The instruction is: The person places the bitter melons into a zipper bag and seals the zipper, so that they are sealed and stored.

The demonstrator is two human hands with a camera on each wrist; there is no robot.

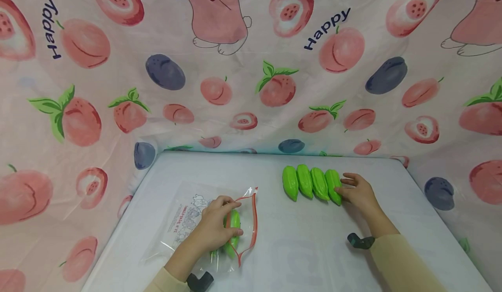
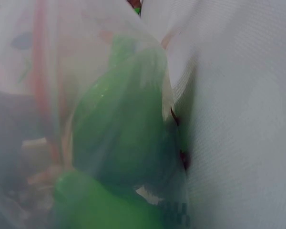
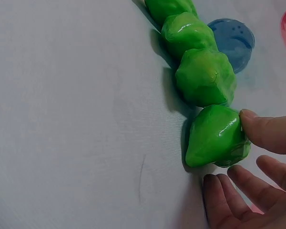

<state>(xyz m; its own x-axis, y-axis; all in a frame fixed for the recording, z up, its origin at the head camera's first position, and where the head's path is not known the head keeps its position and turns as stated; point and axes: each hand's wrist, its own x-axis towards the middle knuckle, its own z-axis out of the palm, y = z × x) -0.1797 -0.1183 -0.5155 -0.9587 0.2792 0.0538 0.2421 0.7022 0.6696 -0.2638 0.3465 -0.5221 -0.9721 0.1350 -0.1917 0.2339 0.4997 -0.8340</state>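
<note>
Four-sided talk aside, several bright green, ribbed, pod-shaped pieces (image 1: 305, 181) lie side by side on the white table. My right hand (image 1: 358, 196) is at the rightmost green piece (image 1: 333, 186). In the right wrist view its thumb (image 3: 267, 132) touches that piece (image 3: 214, 136), while the other fingers lie loosely just beside it. My left hand (image 1: 215, 224) holds the mouth of a clear zip bag (image 1: 178, 231) with a red zip edge, thumb and fingers spread around the opening. Green pieces (image 2: 124, 119) show inside the bag, blurred through the plastic in the left wrist view.
The white table (image 1: 298, 248) ends at the back against a hanging cloth (image 1: 243, 83) printed with peaches. Dark wrist mounts (image 1: 360, 241) sit on both forearms. The bag lies flat to the left, with printing on it.
</note>
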